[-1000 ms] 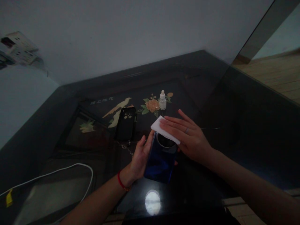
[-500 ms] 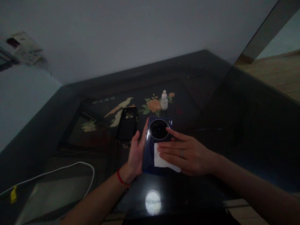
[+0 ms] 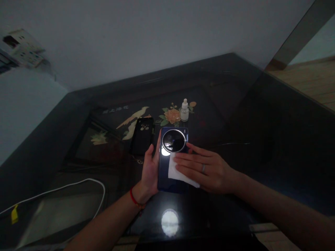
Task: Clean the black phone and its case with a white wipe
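Observation:
A dark blue smartphone (image 3: pixel 164 170) with a big round camera ring is held back side up over the table. My left hand (image 3: pixel 151 171) grips its left edge, the thumb showing and the other fingers hidden behind the phone. Under the fingers of my right hand (image 3: pixel 209 170), a white wipe (image 3: pixel 176 170) lies pressed flat against the phone's back. The right index finger touches the phone near the camera ring. Left of the phone, a black phone case (image 3: pixel 141 139) lies on the table. Beyond the phone stands a small white-capped dropper bottle (image 3: pixel 184 112), upright.
The dark glossy table (image 3: pixel 227 104) has flower and bird pictures on its top and reflects a round light. At left runs a white cable (image 3: pixel 65 186) with a yellow tag (image 3: pixel 14 214). Wall sockets (image 3: pixel 27 48) sit at the upper left.
The phone has tilted slightly, and a bright reflection now shows by its camera ring. My right hand and the wipe have shifted a little up and left.

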`<action>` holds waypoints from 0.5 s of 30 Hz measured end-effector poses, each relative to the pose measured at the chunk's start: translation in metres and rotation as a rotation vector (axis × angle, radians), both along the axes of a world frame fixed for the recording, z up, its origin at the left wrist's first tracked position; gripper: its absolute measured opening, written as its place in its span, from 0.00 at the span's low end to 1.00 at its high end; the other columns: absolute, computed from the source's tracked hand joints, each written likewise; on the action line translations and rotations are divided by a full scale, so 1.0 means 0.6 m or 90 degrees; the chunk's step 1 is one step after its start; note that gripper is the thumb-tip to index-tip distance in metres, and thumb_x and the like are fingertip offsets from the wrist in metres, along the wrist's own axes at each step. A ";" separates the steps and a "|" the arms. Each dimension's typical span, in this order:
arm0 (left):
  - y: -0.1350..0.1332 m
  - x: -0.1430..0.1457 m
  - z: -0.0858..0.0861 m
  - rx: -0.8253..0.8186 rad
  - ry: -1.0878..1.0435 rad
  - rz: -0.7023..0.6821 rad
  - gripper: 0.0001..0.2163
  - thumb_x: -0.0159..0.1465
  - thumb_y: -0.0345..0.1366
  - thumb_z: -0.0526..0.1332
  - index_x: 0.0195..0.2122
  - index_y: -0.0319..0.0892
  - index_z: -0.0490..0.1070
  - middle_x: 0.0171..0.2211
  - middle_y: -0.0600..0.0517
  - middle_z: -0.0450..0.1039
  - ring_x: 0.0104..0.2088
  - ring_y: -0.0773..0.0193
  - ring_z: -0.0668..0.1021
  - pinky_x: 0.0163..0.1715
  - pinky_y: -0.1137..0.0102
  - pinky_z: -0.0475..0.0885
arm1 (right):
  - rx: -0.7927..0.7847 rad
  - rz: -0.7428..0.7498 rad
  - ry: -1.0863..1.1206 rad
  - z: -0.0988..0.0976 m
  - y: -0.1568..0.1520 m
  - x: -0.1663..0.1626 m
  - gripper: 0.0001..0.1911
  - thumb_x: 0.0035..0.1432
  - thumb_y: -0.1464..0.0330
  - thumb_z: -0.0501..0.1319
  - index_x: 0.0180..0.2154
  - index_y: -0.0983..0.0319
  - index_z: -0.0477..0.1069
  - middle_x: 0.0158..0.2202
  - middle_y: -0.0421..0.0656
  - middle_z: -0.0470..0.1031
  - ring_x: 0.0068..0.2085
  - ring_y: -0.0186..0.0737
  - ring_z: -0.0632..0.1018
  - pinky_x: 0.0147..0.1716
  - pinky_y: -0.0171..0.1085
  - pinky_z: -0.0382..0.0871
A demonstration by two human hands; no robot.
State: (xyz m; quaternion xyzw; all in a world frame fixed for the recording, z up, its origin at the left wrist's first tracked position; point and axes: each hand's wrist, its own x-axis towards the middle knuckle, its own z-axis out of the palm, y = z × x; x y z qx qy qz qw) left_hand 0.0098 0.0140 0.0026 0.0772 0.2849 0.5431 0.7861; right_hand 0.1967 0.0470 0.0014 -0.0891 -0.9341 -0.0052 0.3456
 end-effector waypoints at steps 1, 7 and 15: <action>0.000 0.000 0.000 -0.004 -0.002 -0.006 0.26 0.67 0.49 0.40 0.67 0.57 0.37 0.62 0.53 0.60 0.57 0.56 0.70 0.58 0.60 0.57 | -0.009 0.002 -0.019 -0.003 -0.003 -0.006 0.14 0.65 0.75 0.50 0.47 0.69 0.71 0.51 0.51 0.74 0.56 0.43 0.72 0.59 0.52 0.62; 0.002 0.002 0.002 0.005 -0.012 -0.031 0.27 0.67 0.50 0.39 0.66 0.60 0.32 0.63 0.51 0.59 0.56 0.52 0.70 0.57 0.53 0.58 | -0.032 0.130 -0.048 -0.014 -0.037 -0.035 0.14 0.65 0.75 0.50 0.44 0.69 0.72 0.51 0.48 0.75 0.55 0.41 0.73 0.64 0.50 0.51; 0.001 -0.006 -0.007 0.076 0.002 -0.062 0.27 0.67 0.48 0.42 0.65 0.64 0.32 0.62 0.48 0.61 0.53 0.47 0.73 0.51 0.48 0.64 | -0.227 -0.003 0.185 0.006 -0.005 0.007 0.19 0.66 0.74 0.46 0.56 0.67 0.62 0.53 0.49 0.73 0.57 0.37 0.70 0.61 0.47 0.58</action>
